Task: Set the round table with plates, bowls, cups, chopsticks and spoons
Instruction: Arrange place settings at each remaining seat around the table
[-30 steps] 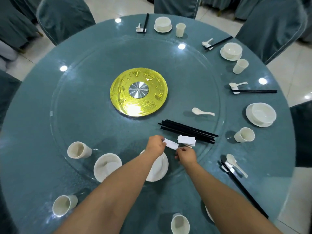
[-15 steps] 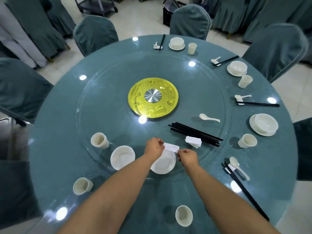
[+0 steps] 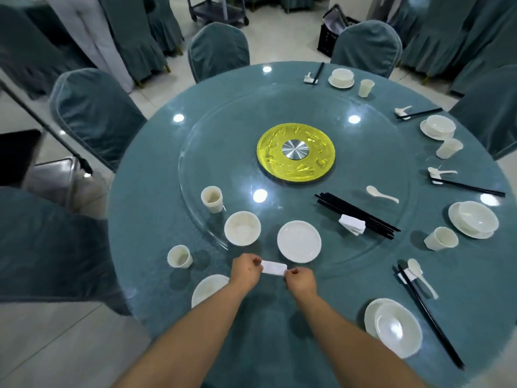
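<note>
White rest [image 3: 274,268], both hands' grip unchanged, now nearer than plate [image 3: 299,241].

Bright, even overhead light; round lamp glare spots dot the glass worktop [image 3: 156,208]. Soft shadows, slight overall blur, edges bowed by the wide lens.

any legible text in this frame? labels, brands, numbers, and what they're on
None readable.
White rest pinched between left hand and right hand: plain, no print visible.
Yellow disc at the turntable centre: embossed pattern, too blurred to tell whether it holds characters.
Plates, bowls, cups: no marks visible.
Black crate on the floor behind: no label legible.
</note>
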Demonstrator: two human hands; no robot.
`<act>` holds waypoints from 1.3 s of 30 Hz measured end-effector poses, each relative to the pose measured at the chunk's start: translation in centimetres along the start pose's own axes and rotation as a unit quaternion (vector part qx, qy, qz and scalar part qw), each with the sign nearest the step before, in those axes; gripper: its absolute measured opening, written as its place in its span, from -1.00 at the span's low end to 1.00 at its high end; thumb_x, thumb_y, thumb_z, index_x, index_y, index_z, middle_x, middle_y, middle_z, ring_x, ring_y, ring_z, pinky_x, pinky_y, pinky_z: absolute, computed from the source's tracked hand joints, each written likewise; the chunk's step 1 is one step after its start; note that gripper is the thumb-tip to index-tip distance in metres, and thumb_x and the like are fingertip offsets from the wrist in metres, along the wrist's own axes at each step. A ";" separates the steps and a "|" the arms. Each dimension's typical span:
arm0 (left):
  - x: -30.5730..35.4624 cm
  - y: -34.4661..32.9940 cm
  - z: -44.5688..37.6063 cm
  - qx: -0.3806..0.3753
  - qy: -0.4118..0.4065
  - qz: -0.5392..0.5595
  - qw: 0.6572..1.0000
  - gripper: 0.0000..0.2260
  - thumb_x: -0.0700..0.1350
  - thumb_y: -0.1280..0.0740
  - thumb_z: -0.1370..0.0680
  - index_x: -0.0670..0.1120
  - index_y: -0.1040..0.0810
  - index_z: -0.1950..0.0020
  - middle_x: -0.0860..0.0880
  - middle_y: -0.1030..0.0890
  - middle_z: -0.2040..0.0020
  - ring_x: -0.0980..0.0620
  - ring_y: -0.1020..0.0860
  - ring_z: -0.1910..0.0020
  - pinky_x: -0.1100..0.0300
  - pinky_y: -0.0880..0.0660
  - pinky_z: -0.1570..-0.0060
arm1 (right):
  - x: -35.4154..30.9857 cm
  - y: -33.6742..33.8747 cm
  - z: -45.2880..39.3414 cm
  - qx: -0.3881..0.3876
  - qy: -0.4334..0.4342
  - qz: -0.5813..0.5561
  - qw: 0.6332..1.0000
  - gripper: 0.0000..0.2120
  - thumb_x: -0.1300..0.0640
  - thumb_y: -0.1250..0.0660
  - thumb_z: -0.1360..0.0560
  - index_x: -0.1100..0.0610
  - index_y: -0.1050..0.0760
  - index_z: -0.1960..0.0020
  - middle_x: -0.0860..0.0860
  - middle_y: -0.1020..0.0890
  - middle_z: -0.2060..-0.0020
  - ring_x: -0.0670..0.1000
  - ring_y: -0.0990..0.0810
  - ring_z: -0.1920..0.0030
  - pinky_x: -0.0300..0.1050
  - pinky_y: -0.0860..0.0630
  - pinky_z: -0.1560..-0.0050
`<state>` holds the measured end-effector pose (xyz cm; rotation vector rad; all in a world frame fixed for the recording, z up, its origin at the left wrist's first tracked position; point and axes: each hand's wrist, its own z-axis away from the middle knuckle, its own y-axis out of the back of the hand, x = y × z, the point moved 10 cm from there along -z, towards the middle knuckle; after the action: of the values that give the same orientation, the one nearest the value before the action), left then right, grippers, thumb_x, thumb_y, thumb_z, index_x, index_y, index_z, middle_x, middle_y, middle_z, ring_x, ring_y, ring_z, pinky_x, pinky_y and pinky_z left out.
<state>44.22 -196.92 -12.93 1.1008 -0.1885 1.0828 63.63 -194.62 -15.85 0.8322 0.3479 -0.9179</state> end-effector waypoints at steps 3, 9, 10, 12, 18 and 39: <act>-2.8 -1.0 1.1 -0.006 0.009 -0.018 1.000 -0.80 -0.20 -0.35 -0.51 -0.13 -0.68 -0.10 -0.09 -0.69 -0.03 -0.05 -0.61 -0.09 0.23 -0.47 -0.08 | 2.1 -1.8 1.1 -0.010 -0.018 0.041 0.999 -0.79 0.20 -0.26 -0.48 0.23 -0.59 0.26 0.23 -0.68 0.23 0.13 -0.58 0.23 -0.05 -0.56 0.10; -6.8 -3.7 2.4 -0.022 0.021 -0.051 0.998 -0.79 -0.19 -0.32 -0.53 -0.13 -0.66 -0.13 -0.11 -0.68 -0.08 -0.09 -0.60 -0.12 0.17 -0.48 -0.12 | 6.7 -4.3 2.0 -0.016 -0.059 0.102 0.993 -0.78 0.13 -0.28 -0.53 0.22 -0.64 0.12 0.19 -0.69 0.07 0.18 -0.63 0.01 -0.13 -0.49 0.05; -7.5 -4.3 2.5 -0.024 0.024 -0.058 0.998 -0.78 -0.19 -0.32 -0.54 -0.14 -0.66 -0.14 -0.11 -0.68 -0.09 -0.10 -0.60 -0.13 0.15 -0.48 -0.13 | 7.3 -4.7 1.8 -0.017 -0.062 0.113 0.992 -0.77 0.12 -0.28 -0.53 0.23 -0.65 0.08 0.18 -0.69 0.05 0.17 -0.64 -0.02 -0.13 -0.49 0.04; -8.1 -4.9 2.6 -0.026 0.023 -0.070 0.997 -0.78 -0.20 -0.30 -0.53 -0.15 -0.67 -0.12 -0.12 -0.68 -0.08 -0.10 -0.59 -0.12 0.13 -0.48 -0.13 | 7.9 -5.1 1.6 -0.016 -0.062 0.133 0.989 -0.77 0.12 -0.27 -0.53 0.23 -0.66 0.04 0.18 -0.69 0.02 0.17 -0.63 -0.04 -0.14 -0.49 0.02; -9.3 -6.2 2.2 -0.038 0.025 -0.103 0.994 -0.81 -0.22 -0.25 -0.53 -0.22 -0.65 0.02 -0.17 -0.67 0.01 -0.13 -0.59 0.05 0.05 -0.49 0.00 | 9.2 -6.1 0.9 -0.019 -0.069 0.164 0.984 -0.75 0.10 -0.26 -0.53 0.23 -0.65 0.04 0.20 -0.68 0.00 0.18 -0.63 -0.07 -0.12 -0.49 0.01; 10.6 0.8 -2.2 0.006 -0.061 -0.123 0.991 -0.80 -0.17 -0.20 -0.57 -0.21 -0.59 0.07 -0.20 -0.64 0.06 -0.19 -0.59 0.03 0.08 -0.47 0.11 | -7.3 11.8 -2.7 0.096 0.051 0.069 0.992 -0.75 0.24 -0.20 -0.49 0.16 -0.43 0.37 0.16 -0.63 0.26 0.10 -0.48 0.23 -0.19 -0.36 0.33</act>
<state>48.12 -188.65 -7.11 1.1678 -0.1389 0.7982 69.17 -184.53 -7.61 1.0701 0.2880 -0.7890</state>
